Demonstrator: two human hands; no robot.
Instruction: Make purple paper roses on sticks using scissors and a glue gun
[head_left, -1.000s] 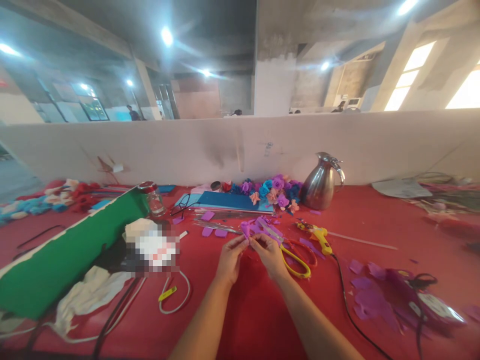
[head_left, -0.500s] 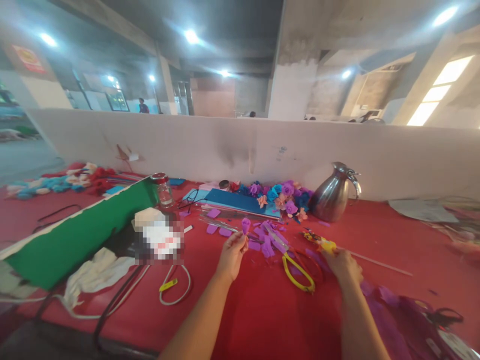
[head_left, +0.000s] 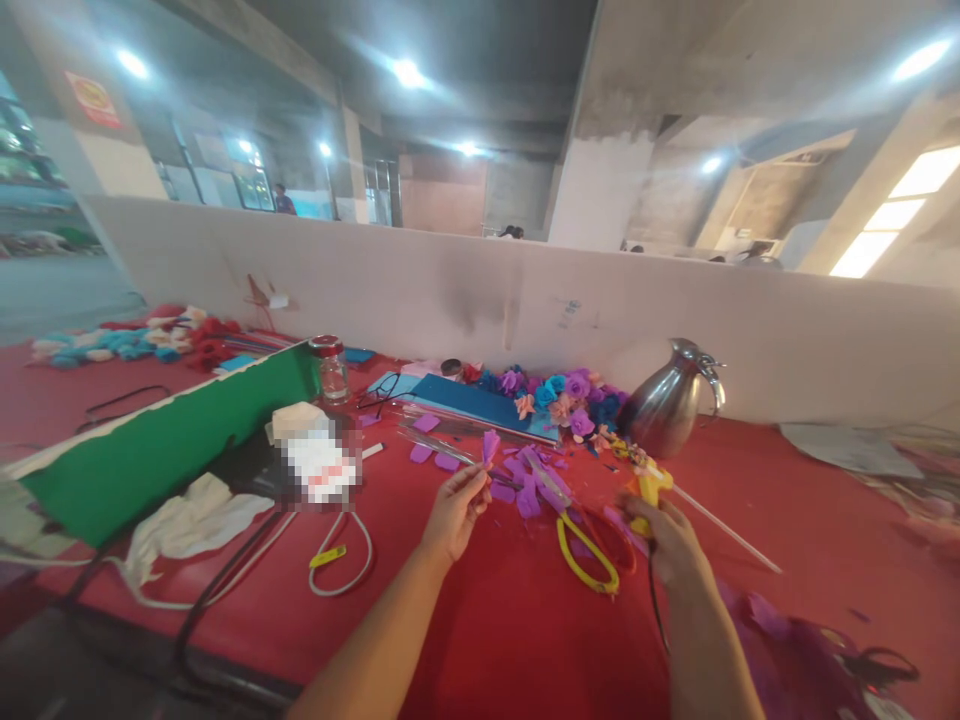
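Note:
My left hand [head_left: 454,510] pinches a small purple paper flower bud [head_left: 490,447], which points upward from the fingertips. My right hand [head_left: 671,525] is wrapped round the handle of a yellow glue gun [head_left: 651,487]. A long pale glue stick [head_left: 727,530] juts out from the gun's rear to the right, and a dark cord [head_left: 660,600] hangs below. Between the hands lie scissors with yellow handles [head_left: 585,555], their blades over cut purple paper pieces [head_left: 529,490]. More purple petals [head_left: 448,463] are spread just beyond my left hand.
Paper flowers [head_left: 577,385] in several colours lie at the back beside blue paper sheets [head_left: 480,400]. A metal jug [head_left: 667,400] stands at back right. To the left are a green board [head_left: 180,430], a lidded glass jar [head_left: 331,372], white cable [head_left: 367,560] and crumpled cloth [head_left: 195,525].
The glue gun is raised off the table in my right hand and has turned, its cord now showing below. My left hand keeps the flower bud, now tilted a little. The view has shifted slightly.

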